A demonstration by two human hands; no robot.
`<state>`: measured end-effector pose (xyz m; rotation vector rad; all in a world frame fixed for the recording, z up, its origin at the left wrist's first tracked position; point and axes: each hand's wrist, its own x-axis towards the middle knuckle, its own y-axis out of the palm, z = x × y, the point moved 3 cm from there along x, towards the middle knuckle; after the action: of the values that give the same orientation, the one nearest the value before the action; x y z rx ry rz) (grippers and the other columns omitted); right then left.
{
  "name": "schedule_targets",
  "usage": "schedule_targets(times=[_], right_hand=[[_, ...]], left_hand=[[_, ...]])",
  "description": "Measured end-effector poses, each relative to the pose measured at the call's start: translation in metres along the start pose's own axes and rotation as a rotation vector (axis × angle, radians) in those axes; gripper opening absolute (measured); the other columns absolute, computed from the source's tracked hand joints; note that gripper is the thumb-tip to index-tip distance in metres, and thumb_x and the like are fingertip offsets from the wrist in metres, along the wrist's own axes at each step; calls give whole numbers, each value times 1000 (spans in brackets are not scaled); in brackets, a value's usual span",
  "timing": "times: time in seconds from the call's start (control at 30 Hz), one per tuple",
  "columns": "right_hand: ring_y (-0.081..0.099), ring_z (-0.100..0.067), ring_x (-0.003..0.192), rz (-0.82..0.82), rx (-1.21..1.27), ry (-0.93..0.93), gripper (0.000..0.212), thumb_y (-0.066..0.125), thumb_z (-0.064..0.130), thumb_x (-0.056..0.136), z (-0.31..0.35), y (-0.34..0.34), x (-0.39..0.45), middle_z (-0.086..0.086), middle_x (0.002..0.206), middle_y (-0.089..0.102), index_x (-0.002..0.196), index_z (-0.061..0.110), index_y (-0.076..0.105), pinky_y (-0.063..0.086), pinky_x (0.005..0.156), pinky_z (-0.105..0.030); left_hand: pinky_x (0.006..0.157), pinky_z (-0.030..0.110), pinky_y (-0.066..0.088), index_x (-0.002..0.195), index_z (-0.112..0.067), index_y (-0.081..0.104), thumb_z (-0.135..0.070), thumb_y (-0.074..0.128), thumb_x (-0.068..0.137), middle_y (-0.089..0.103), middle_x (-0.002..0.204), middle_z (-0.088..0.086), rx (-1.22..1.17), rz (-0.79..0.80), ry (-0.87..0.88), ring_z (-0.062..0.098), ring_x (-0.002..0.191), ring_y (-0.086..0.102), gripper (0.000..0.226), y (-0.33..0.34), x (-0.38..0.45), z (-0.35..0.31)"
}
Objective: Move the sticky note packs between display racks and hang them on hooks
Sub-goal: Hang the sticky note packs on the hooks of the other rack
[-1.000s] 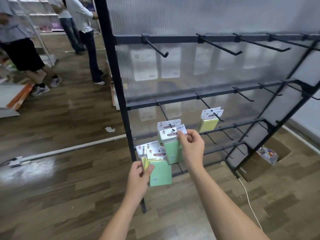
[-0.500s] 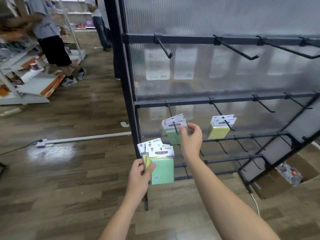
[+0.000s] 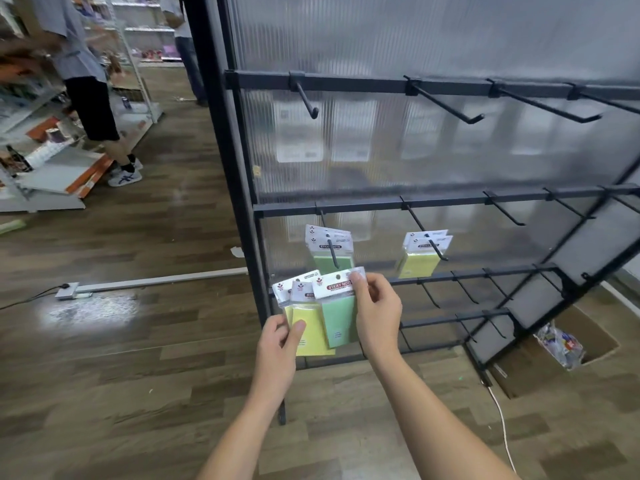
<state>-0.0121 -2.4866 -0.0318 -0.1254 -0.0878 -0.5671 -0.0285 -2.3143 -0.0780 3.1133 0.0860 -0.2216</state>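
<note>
Nearest the camera, two bare forearms are stretched forward over the wood-look floor (image 3: 138, 393). A small fan of sticky note packs is gripped by the left hand (image 3: 278, 344), with the thumb laid across the front yellow pack (image 3: 308, 329) and the fingers curled behind it; more white header cards are fanned out at 11 o'clock of that hand. Just at 3 o'clock of the yellow pack, a green pack (image 3: 337, 317) is pinched at its white header card by the right hand (image 3: 377, 315), thumb and fingertips closed on the card's right corner, the pack overlapping the yellow one and held in front of the black display rack (image 3: 239, 202). Directly beyond, at 12 o'clock of the hands, green packs on a hook (image 3: 330, 251) are seen hanging from the second rail. At 2 o'clock, yellow packs on a hook (image 3: 420, 258) are hung from the same rail. Bare hooks are carried on the rails above and below. At 4 o'clock, a cardboard box (image 3: 595, 344) with a plastic bag in it is set on the floor behind the rack's foot. Far off at 10 o'clock, a standing person (image 3: 86, 81) is seen beside shelving (image 3: 45, 161).
</note>
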Motion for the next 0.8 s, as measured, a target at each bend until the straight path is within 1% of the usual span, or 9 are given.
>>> schedule_targets(times=[0.07, 0.13, 0.2, 0.27, 0.37, 0.47, 0.57, 0.67, 0.8], right_hand=[[53, -8, 65, -3, 13, -36, 24, 63, 32, 97, 9, 3, 2, -8, 73, 65, 78, 17, 65, 43, 62, -27], [47, -7, 62, -31, -6, -57, 27, 62, 35, 97, 14, 6, 6, -10, 69, 59, 77, 16, 62, 38, 59, -24], [40, -6, 59, -48, -42, -61, 31, 62, 36, 97, 14, 8, 9, 1, 60, 47, 74, 16, 59, 33, 56, -23], [37, -5, 57, -62, -67, -65, 32, 61, 35, 97, 12, 7, 10, 12, 58, 43, 73, 16, 58, 30, 54, -21], [37, -5, 57, -70, -62, -80, 31, 62, 34, 97, 11, 9, 7, 12, 59, 44, 74, 14, 58, 30, 54, -20], [37, -6, 57, -79, -64, -111, 29, 62, 34, 97, 13, 15, 4, 10, 60, 45, 74, 17, 57, 30, 54, -21], [42, -7, 59, -147, -70, -102, 26, 62, 36, 97, 10, 18, 1, 9, 64, 52, 76, 21, 58, 33, 57, -21], [44, -5, 60, -173, -61, -94, 24, 61, 36, 98, 6, 20, -1, 10, 63, 51, 77, 23, 60, 35, 57, -19], [40, -3, 57, -197, -39, -41, 26, 60, 33, 98, 12, 33, 13, 11, 62, 49, 78, 16, 61, 34, 55, -17]], left_hand=[[84, 28, 50, 99, -24, 56, -22, 62, 95, 70, 93, -2, 8, -9, 7, 8, 88, 65, 8, -5, 2, 2], [83, 29, 51, 101, -22, 57, -22, 62, 95, 72, 95, -1, 12, -17, 7, 12, 91, 67, 8, -9, 2, 3], [81, 26, 50, 103, -22, 58, -22, 62, 95, 73, 96, -3, 20, -22, 0, 11, 93, 68, 9, -12, 1, 4], [80, 25, 49, 103, -21, 58, -23, 62, 95, 73, 97, -3, 26, -26, -5, 11, 94, 68, 10, -16, 1, 6], [82, 27, 50, 104, -21, 57, -24, 62, 94, 73, 100, -1, 35, -35, -6, 13, 97, 68, 11, -22, 3, 6], [73, 19, 49, 104, -19, 57, -22, 61, 95, 74, 99, -2, 29, -30, -2, 9, 91, 70, 10, -25, 4, 4], [69, 17, 49, 106, -16, 57, -19, 60, 96, 75, 97, -1, 29, -22, 14, 9, 88, 71, 11, -29, 7, 0], [66, 16, 51, 107, -15, 57, -18, 60, 96, 74, 98, -2, 32, -4, 19, 6, 86, 71, 11, -34, 12, -3], [67, 17, 51, 104, -18, 56, -16, 60, 96, 74, 99, -2, 38, 34, 28, 6, 86, 71, 9, -38, 17, -6]])
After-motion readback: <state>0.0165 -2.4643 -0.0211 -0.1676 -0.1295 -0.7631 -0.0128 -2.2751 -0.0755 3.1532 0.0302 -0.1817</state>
